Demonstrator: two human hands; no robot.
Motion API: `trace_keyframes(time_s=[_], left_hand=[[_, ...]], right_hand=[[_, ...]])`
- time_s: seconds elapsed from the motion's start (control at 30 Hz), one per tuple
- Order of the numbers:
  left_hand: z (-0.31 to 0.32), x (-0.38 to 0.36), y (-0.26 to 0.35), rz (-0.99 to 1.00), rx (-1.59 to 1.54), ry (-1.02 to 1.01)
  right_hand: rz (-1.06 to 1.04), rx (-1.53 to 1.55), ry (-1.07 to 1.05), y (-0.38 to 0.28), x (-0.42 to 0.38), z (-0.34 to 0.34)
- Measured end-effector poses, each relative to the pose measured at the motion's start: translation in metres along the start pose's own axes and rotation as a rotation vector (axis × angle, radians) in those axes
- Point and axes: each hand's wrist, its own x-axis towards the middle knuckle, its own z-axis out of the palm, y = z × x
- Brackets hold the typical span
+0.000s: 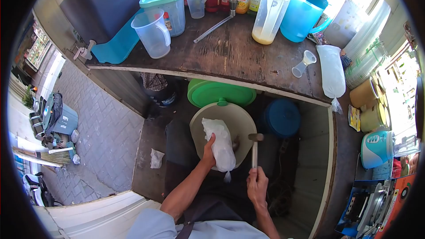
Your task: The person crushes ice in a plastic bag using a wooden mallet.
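Observation:
My left hand is wrapped round the side of a long plastic bag of ice, its knotted end pointing down toward me. The bag is tilted over a pale round bucket, and some of the bucket's inside is hidden behind it. Just right of the bag, my right hand grips the handle of a hammer. The hammer head is up, apart from the bag, near the bucket's right rim.
Behind the bucket leans a green lid, with a blue bucket to the right. Above, the wooden counter bears jugs, bottles and another ice bag. A portable stove stands at right. Paved ground lies left.

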Motion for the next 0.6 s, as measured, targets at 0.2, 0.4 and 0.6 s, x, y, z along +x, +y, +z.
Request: trace_keyframes(time_s=[0.2, 0.4, 0.6], left_hand=[[0.015, 0.018, 0.005, -0.081, 0.035, 0.041], [0.037, 0.036, -0.003, 0.090, 0.137, 0.106], [0.024, 0.027, -0.002, 0.241, 0.446, 0.187]], right_hand=[[-0.493, 0.538, 0.216, -0.062, -0.050, -0.022], [-0.374, -0.191, 0.083, 0.005, -0.025, 0.004], [-0.065, -0.247, -0.027, -0.002, -0.021, 0.008]])
